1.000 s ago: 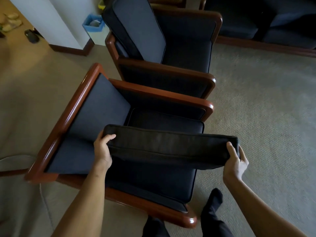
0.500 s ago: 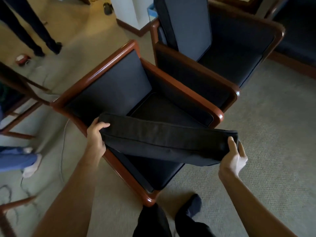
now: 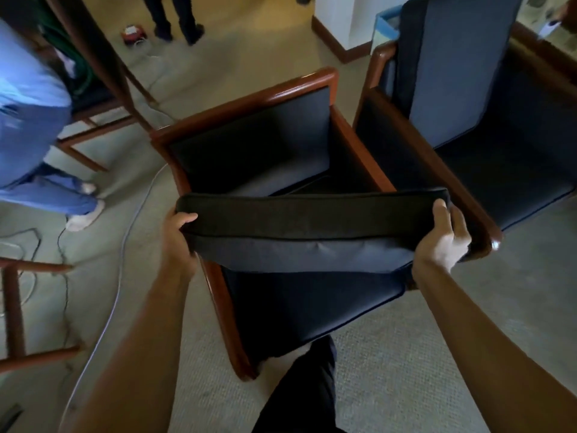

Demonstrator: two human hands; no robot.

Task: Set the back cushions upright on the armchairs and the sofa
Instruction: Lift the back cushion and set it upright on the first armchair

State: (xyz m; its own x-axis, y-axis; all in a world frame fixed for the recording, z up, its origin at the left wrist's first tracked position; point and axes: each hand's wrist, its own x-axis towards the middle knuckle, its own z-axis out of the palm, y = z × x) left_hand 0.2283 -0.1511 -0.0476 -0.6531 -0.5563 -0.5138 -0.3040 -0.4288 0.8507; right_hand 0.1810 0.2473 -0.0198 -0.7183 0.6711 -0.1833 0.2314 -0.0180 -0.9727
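Our two bare arms stretched forward, our left hand (image 3: 179,234) and right hand (image 3: 445,235) each gripping one end of the long dark fabric back cushion (image 3: 312,228), held level above the seat of the wooden-framed dark armchair (image 3: 249,142)

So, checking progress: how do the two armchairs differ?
The right armchair has its back cushion upright; the near armchair shows a bare backrest. The left hand and right hand hold a loose cushion over the near armchair; none hangs over the right armchair. Shared: reddish wooden frames, dark upholstery.
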